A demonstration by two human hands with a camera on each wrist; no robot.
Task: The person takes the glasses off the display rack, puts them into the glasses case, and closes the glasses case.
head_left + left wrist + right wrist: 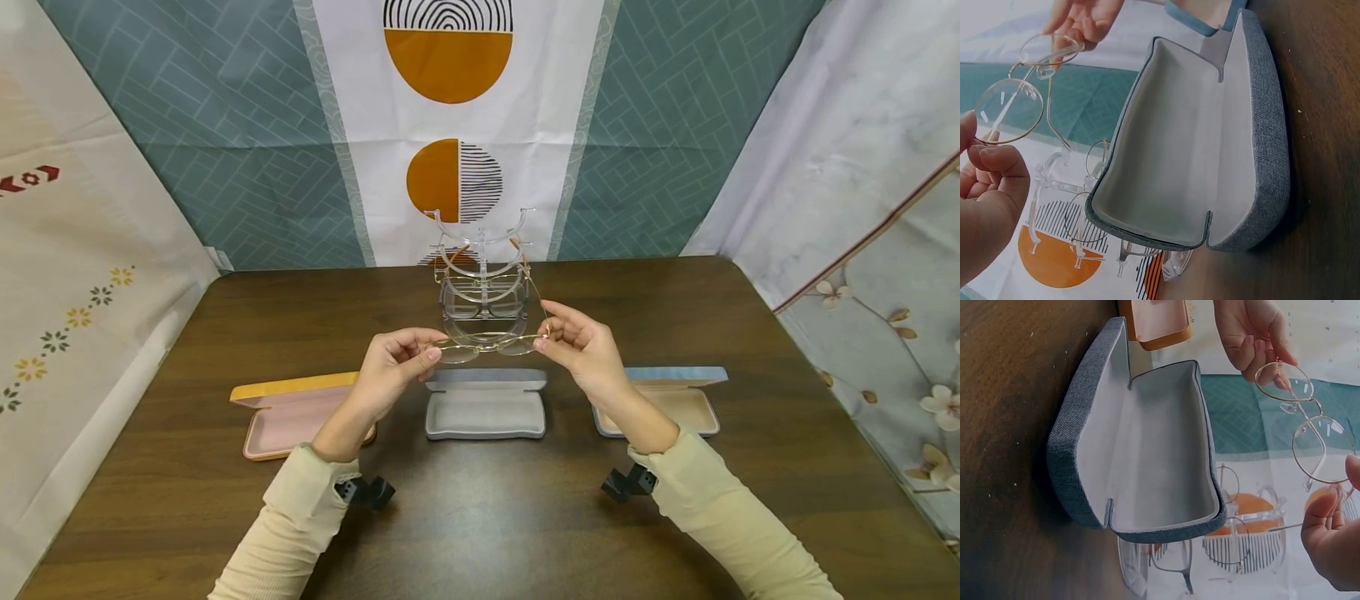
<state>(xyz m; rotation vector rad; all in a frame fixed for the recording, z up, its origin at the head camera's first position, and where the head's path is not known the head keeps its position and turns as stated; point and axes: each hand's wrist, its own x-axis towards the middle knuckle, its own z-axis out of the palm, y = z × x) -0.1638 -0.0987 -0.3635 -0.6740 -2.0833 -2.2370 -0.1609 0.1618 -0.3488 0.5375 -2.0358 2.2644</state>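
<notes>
Both hands hold a pair of thin gold-rimmed eyeglasses [456, 355] in front of a clear display stand. My left hand [393, 367] pinches the left end of the frame between thumb and fingers. At the opposite end, my right hand [587, 350] pinches the frame near the hinge. One temple points away toward the stand. Round lenses show in the left wrist view, where the left hand [994, 194] grips the nearer rim [1040, 112]. Below and nearer stands an open grey-blue glasses case [486, 414] with a pale lining; nothing lies in it.
The clear stand [483, 287] bears other eyeglasses [507, 307] behind the hands. An open yellow case [292, 386] with pink lining lies to the left, partly behind the left arm. To the right lies an open blue case [678, 375] with beige lining, partly covered by the right arm.
</notes>
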